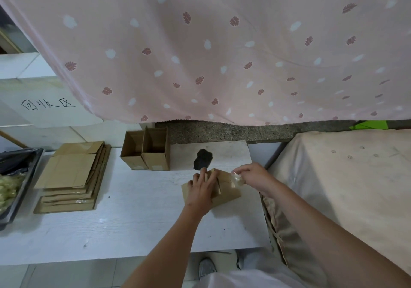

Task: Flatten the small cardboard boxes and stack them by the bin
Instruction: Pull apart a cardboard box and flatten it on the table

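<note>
Right now you're on the tape-stripping step: the small cardboard box [224, 187] lies on its side near the right end of the white surface [133, 221], not yet flat. Your left hand [201, 189] presses down on it, fingers [203, 174] straight and fairly close together, pinning the cardboard. Your right hand [253, 176] sits at the box's far right corner, fingertips pinching a strip of clear tape [237, 179] that looks to be peeling off the flap.

Next, I'd say, you need that tape fully off so the flaps can open, then a push to collapse the walls; keep the left hand firm or the box will slide with the pull.

Count with me: one box in hand. Two open boxes [145, 152] stand upright, touching side by side, at the back of the surface, waiting their turn. One stack of flattened boxes [71, 178] lies well to the left, just beside the black-lined bin [20, 176] at the left edge; several layers, exact number hard to tell. One dark patch [202, 159] marks the surface just behind the box.
</note>
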The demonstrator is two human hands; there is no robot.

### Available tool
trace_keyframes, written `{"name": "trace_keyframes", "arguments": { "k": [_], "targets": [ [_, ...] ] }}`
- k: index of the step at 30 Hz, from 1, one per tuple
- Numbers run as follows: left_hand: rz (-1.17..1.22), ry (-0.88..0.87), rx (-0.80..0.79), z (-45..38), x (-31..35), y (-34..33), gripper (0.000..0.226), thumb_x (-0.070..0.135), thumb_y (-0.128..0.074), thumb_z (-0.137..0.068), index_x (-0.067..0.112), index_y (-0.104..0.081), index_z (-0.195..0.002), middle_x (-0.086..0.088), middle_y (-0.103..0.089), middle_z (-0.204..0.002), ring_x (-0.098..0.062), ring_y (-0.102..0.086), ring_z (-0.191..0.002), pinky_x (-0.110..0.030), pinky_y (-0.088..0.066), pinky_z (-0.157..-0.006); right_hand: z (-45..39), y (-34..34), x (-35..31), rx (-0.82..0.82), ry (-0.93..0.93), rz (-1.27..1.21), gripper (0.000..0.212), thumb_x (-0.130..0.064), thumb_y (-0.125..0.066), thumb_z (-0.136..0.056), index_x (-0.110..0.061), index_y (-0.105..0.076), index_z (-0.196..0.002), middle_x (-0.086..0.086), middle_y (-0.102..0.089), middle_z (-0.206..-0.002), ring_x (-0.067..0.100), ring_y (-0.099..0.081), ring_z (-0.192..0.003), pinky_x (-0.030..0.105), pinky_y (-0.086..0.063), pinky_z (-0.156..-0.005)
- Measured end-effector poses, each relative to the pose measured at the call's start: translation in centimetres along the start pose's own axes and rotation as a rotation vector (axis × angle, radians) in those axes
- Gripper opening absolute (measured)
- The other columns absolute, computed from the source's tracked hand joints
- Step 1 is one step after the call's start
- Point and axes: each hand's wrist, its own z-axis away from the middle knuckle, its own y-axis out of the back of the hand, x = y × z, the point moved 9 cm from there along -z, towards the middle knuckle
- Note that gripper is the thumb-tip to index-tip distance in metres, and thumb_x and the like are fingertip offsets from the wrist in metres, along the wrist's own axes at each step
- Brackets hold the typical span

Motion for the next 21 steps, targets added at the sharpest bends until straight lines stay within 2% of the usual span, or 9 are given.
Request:
{"name": "trace_keyframes", "arguments": {
  "k": [2, 4, 8, 10, 13, 16, 17, 19, 21],
  "targets": [
    [0.186, -0.01, 0.042, 0.1, 0.1, 0.0, 0.09, 0.008, -0.075, -0.071, 0.026, -0.025, -0.144, -0.007, -0.023, -0.142, -0.034, -0.039, -0.124, -0.039, -0.041, -0.1, 0.2, -0.3, -0.3, -0.002, 0.033, -0.015, 0.017, -0.016, -0.065, -0.093, -0.021, -0.076, -0.082, 0.002, -0.075, -0.098, 0.014, -0.07, -0.094, 0.026, -0.055, -0.082],
    [0.297, -0.011, 0.067, 0.3, -0.2, -0.2, 0.087, 0.003, -0.075, -0.07, 0.021, -0.03, -0.142, -0.008, -0.026, -0.138, -0.034, -0.041, -0.122, -0.038, -0.045, -0.101, 0.3, -0.1, -0.8, -0.01, 0.086, 0.036, 0.004, -0.02, -0.074, -0.088, -0.02, -0.076, -0.084, -0.001, -0.075, -0.094, 0.015, -0.07, -0.092, 0.022, -0.053, -0.075],
    [0.377, 0.038, 0.074, 0.7, -1.2, -0.6, 0.085, 0.004, -0.074, -0.071, 0.015, -0.029, -0.143, -0.009, -0.023, -0.145, -0.035, -0.043, -0.124, -0.044, -0.052, -0.095, 0.5, -0.5, -1.0, -0.093, 0.087, 0.194, 0.03, -0.004, -0.055, -0.09, -0.017, -0.075, -0.107, -0.003, -0.062, -0.112, 0.013, -0.059, -0.106, 0.02, -0.046, -0.076],
    [0.425, 0.073, 0.078, 0.8, -1.8, -0.5, 0.083, 0.006, -0.074, -0.072, 0.011, -0.029, -0.142, -0.009, -0.025, -0.143, -0.033, -0.046, -0.118, -0.04, -0.053, -0.087, 0.8, -0.3, -1.4, -0.071, 0.118, 0.208, 0.034, 0.003, -0.052, -0.09, -0.017, -0.076, -0.104, -0.004, -0.062, -0.11, 0.012, -0.058, -0.106, 0.019, -0.047, -0.078],
    [0.443, 0.107, 0.063, 1.1, -2.5, -0.8, 0.078, 0.005, -0.072, -0.071, 0.008, -0.031, -0.138, -0.009, -0.028, -0.137, -0.031, -0.047, -0.115, -0.034, -0.051, -0.082, 1.1, 0.9, -2.2, 0.044, 0.179, 0.202, 0.035, 0.007, -0.055, -0.088, -0.022, -0.073, -0.08, 0.001, -0.073, -0.088, 0.008, -0.068, -0.079, 0.024, -0.056, -0.073],
    [0.385, 0.141, 0.017, 1.6, -3.2, -1.8, 0.075, 0.0, -0.068, -0.075, 0.01, -0.03, -0.138, -0.014, -0.023, -0.141, -0.036, -0.041, -0.126, -0.037, -0.051, -0.095, 1.4, 1.4, -2.9, 0.095, 0.229, 0.238, 0.029, 0.001, -0.065, -0.086, -0.024, -0.072, -0.072, -0.009, -0.07, -0.074, -0.005, -0.063, -0.064, 0.004, -0.043, -0.054],
    [0.344, 0.162, -0.005, 1.8, -3.5, -2.1, 0.076, 0.002, -0.067, -0.078, 0.011, -0.027, -0.142, -0.019, -0.017, -0.147, -0.041, -0.032, -0.136, -0.04, -0.045, -0.106, 1.5, 1.3, -3.2, 0.085, 0.24, 0.249, 0.026, -0.004, -0.07, -0.084, -0.026, -0.073, -0.071, -0.014, -0.068, -0.073, -0.005, -0.062, -0.067, 0.002, -0.04, -0.054],
    [0.212, 0.201, -0.078, 2.1, -3.8, -2.9, 0.083, 0.015, -0.068, -0.087, 0.013, -0.015, -0.151, -0.021, 0.007, -0.16, -0.046, 0.001, -0.15, -0.05, -0.018, -0.123, 1.7, 0.8, -3.2, 0.047, 0.237, 0.231, 0.022, -0.009, -0.075, -0.081, -0.028, -0.075, -0.071, -0.016, -0.069, -0.07, -0.003, -0.061, -0.07, 0.004, -0.039, -0.054],
    [0.07, 0.162, -0.118, 1.8, -3.4, -3.2, 0.093, 0.038, -0.063, -0.094, 0.015, 0.0, -0.158, -0.015, 0.022, -0.163, -0.039, 0.019, -0.151, -0.054, 0.003, -0.122, 1.8, 0.2, -3.3, 0.03, 0.218, 0.201, 0.014, -0.01, -0.078, -0.077, -0.024, -0.078, -0.073, -0.012, -0.071, -0.073, 0.002, -0.064, -0.07, 0.013, -0.046, -0.06]
  ]
}}
